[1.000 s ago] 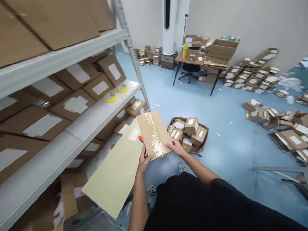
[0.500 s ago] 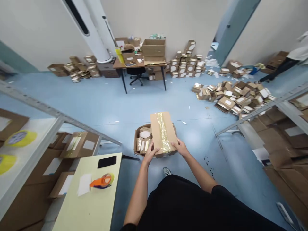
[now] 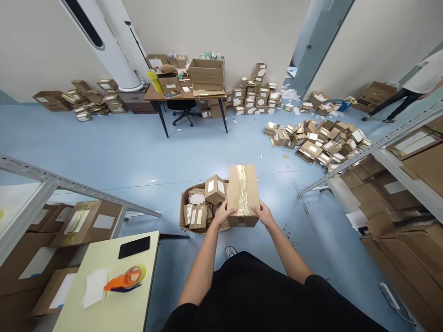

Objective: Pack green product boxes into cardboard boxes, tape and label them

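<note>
"Taped box (image 3: 243, 186), where?"

"In both hands, hiding the open carton's (image 3: 182, 214) right end."

"Left to right?"

"Tape dispenser (image 3: 121, 280) on table (image 3: 121, 311), left of carton. Left hand (image 3: 220, 216) clasping box's near left corner; right hand (image 3: 264, 214), near right. Box pile (image 3: 323, 140) beyond carton, rightward."

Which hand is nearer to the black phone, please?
Left. The left hand holds the box on the side toward the phone; the right hand holds the opposite side.
</note>
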### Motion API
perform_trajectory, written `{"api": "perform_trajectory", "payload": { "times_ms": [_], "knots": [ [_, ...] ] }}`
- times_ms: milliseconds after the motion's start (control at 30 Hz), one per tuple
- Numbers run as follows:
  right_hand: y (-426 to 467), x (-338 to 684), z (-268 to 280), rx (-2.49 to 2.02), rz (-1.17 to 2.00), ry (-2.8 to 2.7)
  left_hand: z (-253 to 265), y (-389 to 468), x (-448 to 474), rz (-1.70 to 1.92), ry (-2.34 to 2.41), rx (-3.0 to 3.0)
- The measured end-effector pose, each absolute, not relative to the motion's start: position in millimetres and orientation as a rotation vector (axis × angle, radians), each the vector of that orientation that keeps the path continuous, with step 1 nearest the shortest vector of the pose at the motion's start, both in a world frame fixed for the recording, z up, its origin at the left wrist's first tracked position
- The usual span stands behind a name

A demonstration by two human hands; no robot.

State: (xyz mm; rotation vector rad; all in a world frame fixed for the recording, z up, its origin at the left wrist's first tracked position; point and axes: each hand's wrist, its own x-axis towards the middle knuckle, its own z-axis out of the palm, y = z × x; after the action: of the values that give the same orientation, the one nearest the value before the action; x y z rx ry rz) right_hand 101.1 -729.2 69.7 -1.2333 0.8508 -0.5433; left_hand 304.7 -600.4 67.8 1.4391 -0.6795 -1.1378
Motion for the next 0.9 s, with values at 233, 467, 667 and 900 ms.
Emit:
{"api": "perform_trajectory", "payload": {
  "times_ms": [233,467,667,900],
  "knots": [
    [-716,144,38,-1.215,-0.379,0.981,88,-595,416,-0.918,-0.623,1.642],
    [-737,171,69,-1.376,-0.500,0.827,96,-562,443,-0.562,-0.563,1.685],
    [-716,207,116,-1.542,-0.535,0.667,95,-513,421,-0.493,-0.553,1.664],
    [-650,265,137,-1.665,-0.418,0.468,116,-431,411,-0.359,-0.386,1.664]
  ]
}}
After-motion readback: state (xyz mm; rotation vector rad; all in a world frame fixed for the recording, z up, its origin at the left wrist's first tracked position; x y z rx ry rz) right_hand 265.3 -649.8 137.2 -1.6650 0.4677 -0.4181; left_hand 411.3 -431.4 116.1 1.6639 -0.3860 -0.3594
